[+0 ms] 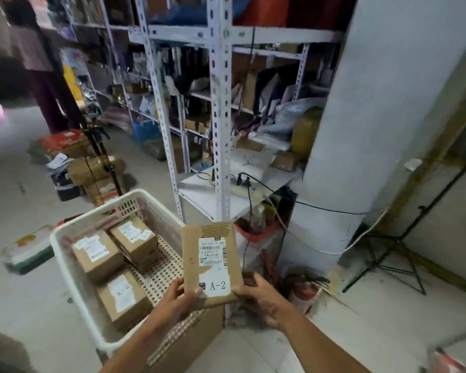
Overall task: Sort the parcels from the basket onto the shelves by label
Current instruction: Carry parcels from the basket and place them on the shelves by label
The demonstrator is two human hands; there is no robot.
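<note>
Open floor at nine o'clock beyond the white basket (pixel 65 254); stacked cartons (pixel 97 173) and a black tripod (pixel 102 152) crowding eleven. At twelve, white shelf uprights (pixel 221 125), lowest shelf taken by a power strip (pixel 242 189). Grey pillar (pixel 361 130) blocking two

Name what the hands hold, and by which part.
Both the left hand and right hand grip the A-2 parcel at its lower corners.

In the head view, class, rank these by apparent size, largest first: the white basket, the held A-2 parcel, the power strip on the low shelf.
1. White basket.
2. A-2 parcel, held by both hands; nearness enlarges it.
3. Power strip.
</note>
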